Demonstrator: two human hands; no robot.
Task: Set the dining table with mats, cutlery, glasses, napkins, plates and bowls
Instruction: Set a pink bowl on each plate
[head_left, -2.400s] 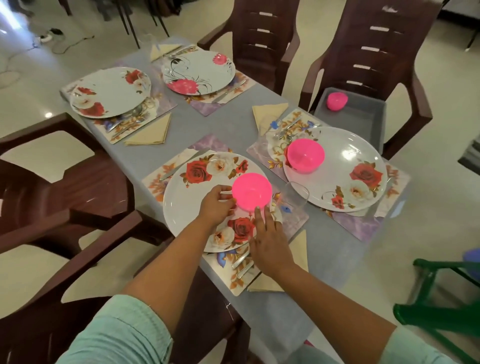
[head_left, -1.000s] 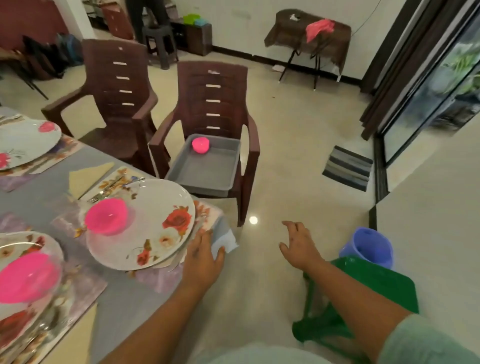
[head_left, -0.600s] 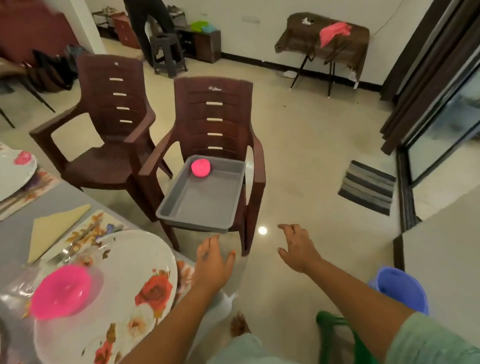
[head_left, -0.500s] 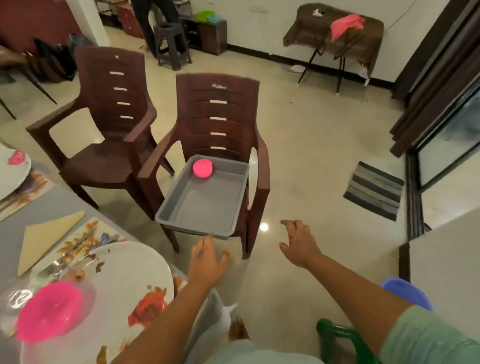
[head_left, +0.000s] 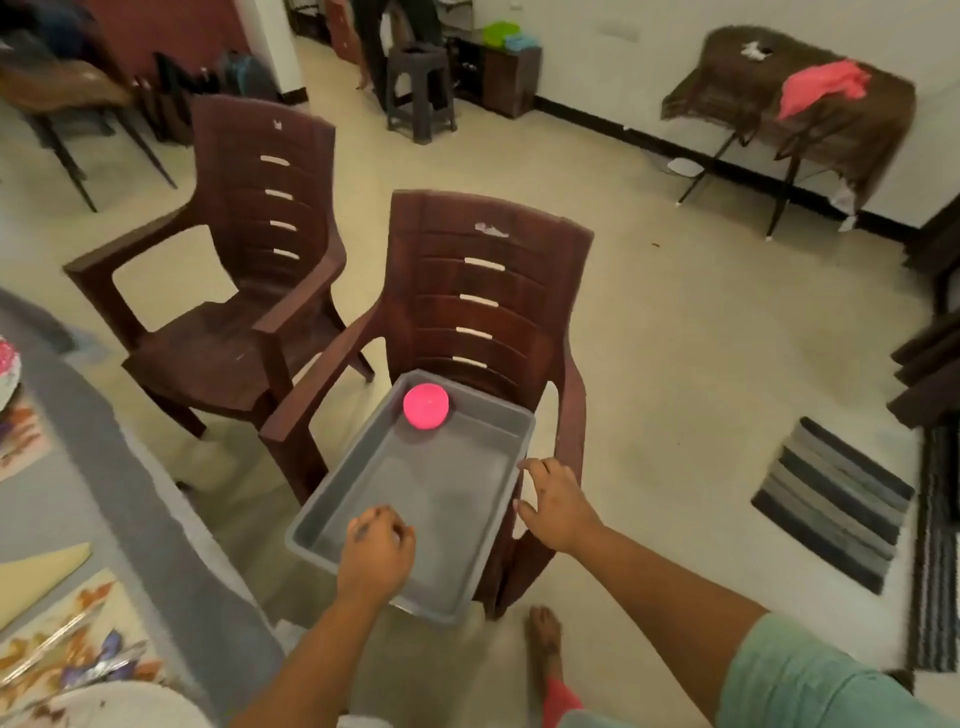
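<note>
Bowl: the pink bowl (head_left: 426, 406) sits mouth down at the far end of the grey tray (head_left: 363, 483), well beyond both of your grips and touching neither.
Tray: it rests across the seat of the near brown chair (head_left: 488, 291), its near end jutting past the seat edge toward you.
Left grip: your left hand (head_left: 378, 552) hangs over the near end of the tray with the fingers curled under; whether they touch the tray floor I cannot tell, and they hold nothing that shows.
Right grip: your right hand (head_left: 556, 501) is released, fingers spread, just beside the tray's right rim, empty.
Step in hand: by the look of it you are reaching for the last bowl to carry back to the bench (head_left: 130, 519), which lies to the left of your left grip.
How to do it well: send one hand the full length of the tray instead of dragging the tray, since its overhang could tip it off the seat. Steady the right rim with your right grip if you lean in.
Grasp: an upturned bowl offers a smooth dome, so close your fingers round its rim low down; plastic this light will probably slip from a pinch on top.
Carry: turn it mouth up before setting it on a plate.
Beside: a second brown chair (head_left: 244, 249) stands further left, seat bare.
</note>
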